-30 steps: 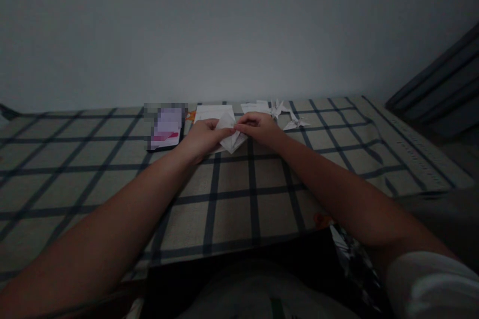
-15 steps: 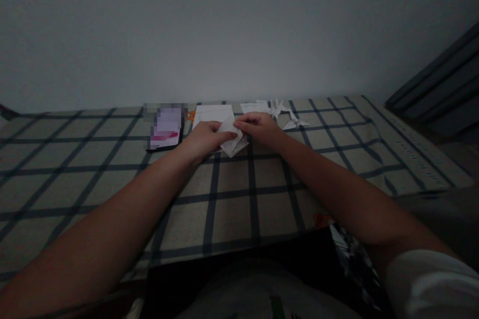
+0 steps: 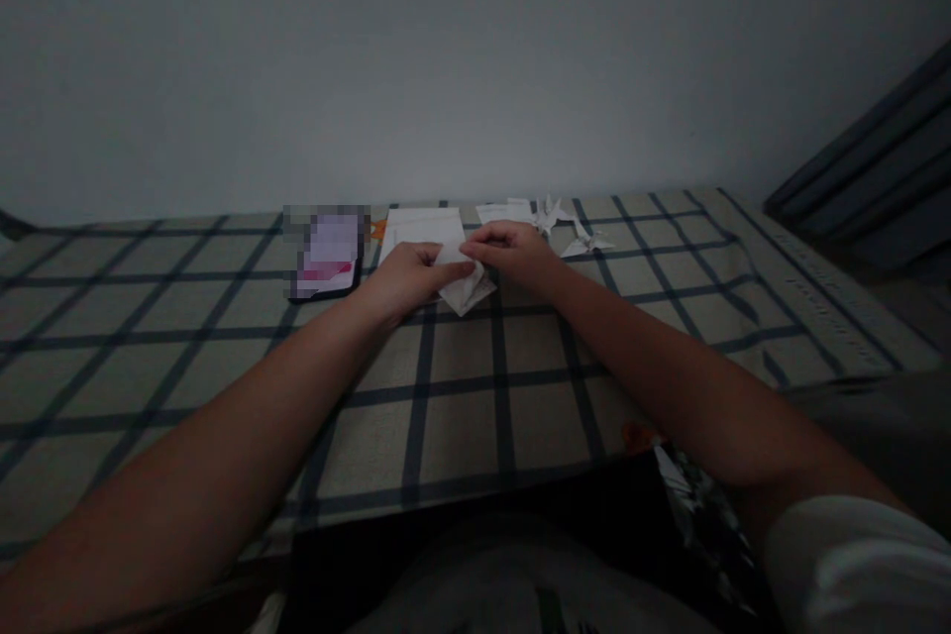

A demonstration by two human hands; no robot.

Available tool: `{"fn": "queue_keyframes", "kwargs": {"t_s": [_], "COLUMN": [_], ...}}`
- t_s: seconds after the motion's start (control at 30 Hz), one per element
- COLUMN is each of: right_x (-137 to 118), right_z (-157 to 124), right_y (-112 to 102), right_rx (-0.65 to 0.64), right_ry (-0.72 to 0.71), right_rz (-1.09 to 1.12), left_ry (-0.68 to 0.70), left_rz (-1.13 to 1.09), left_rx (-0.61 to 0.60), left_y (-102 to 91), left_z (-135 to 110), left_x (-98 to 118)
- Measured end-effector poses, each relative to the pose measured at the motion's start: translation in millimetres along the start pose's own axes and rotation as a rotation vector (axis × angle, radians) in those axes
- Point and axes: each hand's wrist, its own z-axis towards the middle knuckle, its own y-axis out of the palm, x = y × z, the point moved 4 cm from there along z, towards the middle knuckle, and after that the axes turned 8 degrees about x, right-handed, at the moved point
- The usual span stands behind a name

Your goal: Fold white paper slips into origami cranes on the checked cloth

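A folded piece of white paper (image 3: 462,295) is between my two hands, one pointed corner toward me. My left hand (image 3: 408,275) grips it from the left, the thumb lying across its face. At its upper right edge, my right hand (image 3: 512,250) pinches the paper between thumb and fingertips. Just behind my left hand lies a stack of white paper sheets (image 3: 425,223). Beyond my right hand are more white paper pieces (image 3: 506,212) and two folded paper cranes, one (image 3: 548,216) farther back and another (image 3: 586,244) nearer.
A phone (image 3: 327,253) with a blurred screen lies left of the paper stack, an orange item (image 3: 378,229) beside it. The checked cloth (image 3: 461,396) covers the table, which meets a plain wall (image 3: 475,59) at the back. Dark folds of fabric (image 3: 877,149) hang at the right.
The flap of the paper in my hands has been folded upward and away from me, so its front corner looks different. My hands have barely shifted.
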Motion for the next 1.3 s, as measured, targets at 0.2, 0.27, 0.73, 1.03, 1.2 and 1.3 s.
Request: {"fn": "queue_keyframes", "kwargs": {"t_s": [0.2,0.27,0.73,1.03,1.2,1.3], "right_x": [-3,-4,-3,-5,-6,-3], "right_z": [-2,-3,-3,-3,-2,-5], "right_y": [0,1,0,2,0,4], "right_rx": [0.048,0.083,0.018,0.084,0.075,-0.002], "right_ry": [0.021,0.034,0.155,0.072,0.095,0.151], "right_rz": [-0.005,-0.010,0.113,0.028,0.053,0.096], "left_ry": [0.017,0.013,0.060,0.078,0.110,0.176], "left_rz": [0.034,0.024,0.126,0.116,-0.018,0.015], "left_rx": [-0.020,-0.022,-0.053,-0.031,0.176,0.245], "left_y": [0.5,0.1,1.9,0.3,-8.9,-12.0], "left_z": [-3,-4,-4,-4,-5,-9], "left_x": [7,8,8,10,17,25]}}
